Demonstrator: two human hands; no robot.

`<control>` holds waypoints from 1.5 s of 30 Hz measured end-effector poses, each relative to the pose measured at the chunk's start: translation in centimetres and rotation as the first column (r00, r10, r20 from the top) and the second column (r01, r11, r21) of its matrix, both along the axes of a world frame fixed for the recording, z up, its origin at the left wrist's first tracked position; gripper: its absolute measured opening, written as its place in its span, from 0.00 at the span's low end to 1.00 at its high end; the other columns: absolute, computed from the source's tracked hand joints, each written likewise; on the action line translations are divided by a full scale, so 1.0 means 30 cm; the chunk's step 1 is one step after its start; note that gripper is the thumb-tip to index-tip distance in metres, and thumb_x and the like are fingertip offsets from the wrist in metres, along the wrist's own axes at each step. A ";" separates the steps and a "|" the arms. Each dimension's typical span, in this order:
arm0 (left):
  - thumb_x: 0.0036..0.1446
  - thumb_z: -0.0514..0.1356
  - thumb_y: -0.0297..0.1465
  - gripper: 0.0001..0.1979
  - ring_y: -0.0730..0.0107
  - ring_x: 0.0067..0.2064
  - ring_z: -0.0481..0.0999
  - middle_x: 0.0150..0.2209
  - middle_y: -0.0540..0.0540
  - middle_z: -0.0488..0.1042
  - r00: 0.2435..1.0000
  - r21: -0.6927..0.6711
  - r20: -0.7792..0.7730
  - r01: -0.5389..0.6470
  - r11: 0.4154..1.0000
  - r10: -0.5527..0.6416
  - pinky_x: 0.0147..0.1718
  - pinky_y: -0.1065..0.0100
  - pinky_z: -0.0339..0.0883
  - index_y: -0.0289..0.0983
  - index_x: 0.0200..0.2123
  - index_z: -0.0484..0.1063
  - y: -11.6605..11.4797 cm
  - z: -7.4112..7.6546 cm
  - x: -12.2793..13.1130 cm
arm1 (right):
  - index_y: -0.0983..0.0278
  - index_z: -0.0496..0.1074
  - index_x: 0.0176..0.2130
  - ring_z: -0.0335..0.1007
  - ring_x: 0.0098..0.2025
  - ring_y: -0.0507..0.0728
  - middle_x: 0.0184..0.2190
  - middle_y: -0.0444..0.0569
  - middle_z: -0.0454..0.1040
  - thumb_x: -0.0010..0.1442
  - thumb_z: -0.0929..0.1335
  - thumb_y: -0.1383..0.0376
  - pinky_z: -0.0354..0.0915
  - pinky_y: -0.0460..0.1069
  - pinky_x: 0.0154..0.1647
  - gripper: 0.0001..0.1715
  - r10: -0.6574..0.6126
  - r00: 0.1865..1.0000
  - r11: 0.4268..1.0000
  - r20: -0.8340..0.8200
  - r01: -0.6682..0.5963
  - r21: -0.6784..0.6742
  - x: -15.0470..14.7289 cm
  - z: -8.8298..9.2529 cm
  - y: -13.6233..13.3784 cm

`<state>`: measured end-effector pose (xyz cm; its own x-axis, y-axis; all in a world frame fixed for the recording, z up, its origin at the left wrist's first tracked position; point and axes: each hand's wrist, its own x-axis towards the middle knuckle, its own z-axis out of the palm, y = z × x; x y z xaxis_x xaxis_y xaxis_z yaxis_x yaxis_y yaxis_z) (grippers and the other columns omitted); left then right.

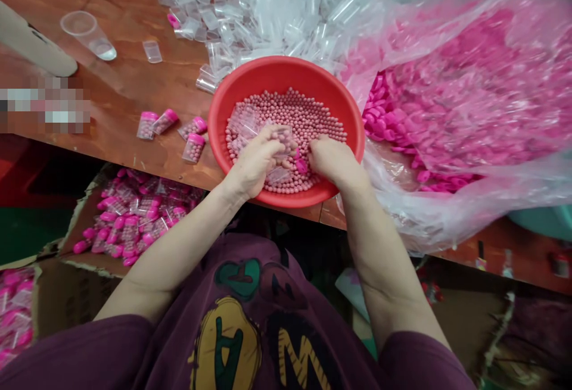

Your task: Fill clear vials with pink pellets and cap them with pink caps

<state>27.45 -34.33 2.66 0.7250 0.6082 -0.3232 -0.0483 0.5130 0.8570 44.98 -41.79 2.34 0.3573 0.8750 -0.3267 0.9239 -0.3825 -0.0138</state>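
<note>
Vial [282,137]: clear plastic, sm.

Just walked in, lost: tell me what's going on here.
A person has both hands in a red bowl of pink beads. The left hand grips a clear tube; the right hand rests on the beads beside a pink cap. Capped, filled tubes lie left of the bowl, empty tubes behind it, a bag of caps to its right.

Bowl [286,71] is showing glossy, smooth red plastic. Beads [308,119] are appearing matt and smooth. Vials [250,27] are showing clear, shiny plastic. Table [129,80] is presenting varnished wood. Bag [469,199] is showing thin, crinkled, glossy film. Box [67,306] is showing rough cardboard.
</note>
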 end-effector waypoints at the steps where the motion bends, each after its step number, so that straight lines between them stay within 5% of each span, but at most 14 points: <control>1: 0.55 0.57 0.26 0.25 0.61 0.49 0.82 0.46 0.43 0.80 1.000 -0.020 0.003 0.010 1.000 -0.010 0.40 0.64 0.75 0.39 0.58 0.68 0.001 -0.001 0.000 | 0.73 0.82 0.49 0.84 0.48 0.72 0.48 0.72 0.83 0.68 0.62 0.72 0.77 0.61 0.47 0.21 0.021 1.000 0.999 0.020 -0.021 -0.047 -0.007 -0.003 0.004; 4: 0.50 0.57 0.22 0.31 0.63 0.47 0.82 0.46 0.43 0.79 0.999 -0.098 0.034 0.017 0.995 -0.014 0.38 0.67 0.73 0.37 0.59 0.68 0.000 0.004 0.000 | 0.72 0.83 0.45 0.83 0.48 0.72 0.44 0.70 0.84 0.66 0.62 0.73 0.77 0.61 0.48 0.20 0.037 0.999 0.998 -0.024 -0.039 -0.050 -0.009 -0.005 -0.004; 6: 0.50 0.57 0.20 0.31 0.65 0.46 0.82 0.46 0.43 0.79 0.998 -0.120 0.055 0.026 0.992 -0.020 0.36 0.69 0.71 0.37 0.59 0.68 -0.003 0.008 -0.001 | 0.69 0.82 0.42 0.82 0.47 0.68 0.43 0.65 0.85 0.67 0.63 0.72 0.77 0.61 0.51 0.17 0.018 0.995 0.991 -0.099 -0.005 0.135 0.001 0.007 -0.020; 9: 0.52 0.57 0.17 0.28 0.67 0.48 0.81 0.46 0.44 0.79 0.996 -0.092 0.071 0.069 0.993 -0.062 0.34 0.73 0.69 0.37 0.57 0.70 -0.010 0.007 -0.006 | 0.63 0.81 0.45 0.81 0.45 0.63 0.43 0.55 0.85 0.69 0.67 0.66 0.76 0.58 0.52 0.12 0.042 0.949 0.847 -0.312 0.132 0.516 0.004 0.055 -0.047; 12: 0.54 0.57 0.16 0.25 0.67 0.49 0.80 0.46 0.45 0.79 0.990 -0.029 0.081 0.123 0.992 -0.120 0.36 0.72 0.69 0.37 0.54 0.73 -0.014 -0.003 -0.010 | 0.60 0.81 0.47 0.79 0.43 0.59 0.42 0.49 0.84 0.69 0.70 0.63 0.75 0.55 0.50 0.09 0.168 0.886 0.730 -0.432 0.183 0.658 -0.026 0.121 -0.060; 19: 0.55 0.58 0.15 0.16 0.72 0.44 0.76 0.40 0.47 0.78 0.979 -0.010 0.154 0.134 0.991 -0.131 0.45 0.70 0.71 0.34 0.44 0.76 -0.016 -0.006 -0.003 | 0.57 0.83 0.46 0.78 0.44 0.60 0.43 0.51 0.81 0.71 0.69 0.67 0.75 0.57 0.50 0.12 0.313 0.874 0.781 -0.371 -0.015 0.624 -0.073 0.186 -0.074; 25: 0.56 0.61 0.22 0.14 0.68 0.41 0.81 0.38 0.47 0.79 0.948 -0.181 0.275 0.212 0.960 -0.157 0.36 0.70 0.68 0.36 0.46 0.75 0.003 0.018 -0.038 | 0.59 0.83 0.50 0.78 0.44 0.60 0.45 0.52 0.81 0.68 0.67 0.69 0.75 0.58 0.50 0.17 0.172 0.939 0.778 -0.297 0.056 0.626 0.001 0.122 -0.101; 28: 0.65 0.61 0.32 0.08 0.68 0.38 0.81 0.37 0.47 0.79 0.955 -0.232 0.290 0.129 0.964 -0.058 0.32 0.70 0.68 0.37 0.45 0.73 0.005 0.026 -0.041 | 0.62 0.83 0.50 0.78 0.49 0.63 0.50 0.57 0.79 0.68 0.66 0.69 0.74 0.60 0.55 0.17 0.072 0.978 0.864 -0.195 0.037 0.503 0.024 0.069 -0.097; 32: 0.71 0.58 0.40 0.12 0.69 0.35 0.80 0.33 0.47 0.77 0.974 -0.213 0.205 -0.052 0.976 0.097 0.30 0.71 0.65 0.37 0.42 0.72 -0.001 0.022 -0.020 | 0.64 0.82 0.46 0.79 0.47 0.64 0.47 0.59 0.81 0.71 0.66 0.64 0.72 0.58 0.51 0.15 0.035 0.985 0.979 -0.168 0.000 0.204 -0.021 0.031 -0.070; 36: 0.71 0.60 0.42 0.12 0.67 0.37 0.80 0.34 0.47 0.76 0.969 -0.164 0.159 -0.163 0.973 0.190 0.31 0.70 0.64 0.38 0.44 0.70 -0.006 0.014 -0.005 | 0.64 0.81 0.41 0.78 0.42 0.64 0.41 0.57 0.83 0.71 0.67 0.59 0.68 0.55 0.42 0.15 -0.001 0.989 1.000 -0.150 0.003 0.018 -0.057 0.022 -0.054; 40: 0.67 0.62 0.32 0.06 0.70 0.36 0.78 0.35 0.49 0.76 0.977 -0.123 0.099 -0.176 0.977 0.188 0.32 0.71 0.64 0.39 0.44 0.67 -0.009 0.021 -0.005 | 0.63 0.81 0.43 0.77 0.42 0.61 0.41 0.54 0.83 0.68 0.69 0.60 0.69 0.55 0.45 0.12 -0.027 0.923 0.939 -0.384 0.155 0.306 -0.016 0.015 -0.074; 42: 0.63 0.61 0.26 0.08 0.73 0.36 0.77 0.35 0.50 0.75 0.990 -0.107 0.051 -0.126 0.986 0.132 0.32 0.73 0.63 0.39 0.43 0.66 -0.013 0.024 -0.006 | 0.61 0.81 0.49 0.77 0.43 0.60 0.44 0.51 0.83 0.66 0.72 0.58 0.72 0.55 0.47 0.15 0.001 0.807 0.834 -0.590 0.324 0.446 0.006 0.015 -0.088; 45: 0.62 0.62 0.24 0.08 0.76 0.36 0.75 0.36 0.51 0.75 0.999 -0.080 0.032 -0.032 0.996 0.035 0.31 0.74 0.63 0.38 0.43 0.67 -0.019 0.025 -0.008 | 0.55 0.79 0.55 0.76 0.40 0.57 0.43 0.46 0.82 0.65 0.74 0.50 0.75 0.54 0.43 0.22 0.079 0.559 0.732 -0.825 0.530 0.429 0.013 0.019 -0.097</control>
<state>27.20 -34.90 3.42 0.7160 0.6056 -0.3472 -0.0948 0.5772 0.8111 45.36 -44.72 2.90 0.4550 0.8896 -0.0397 0.3049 -0.1976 -0.9317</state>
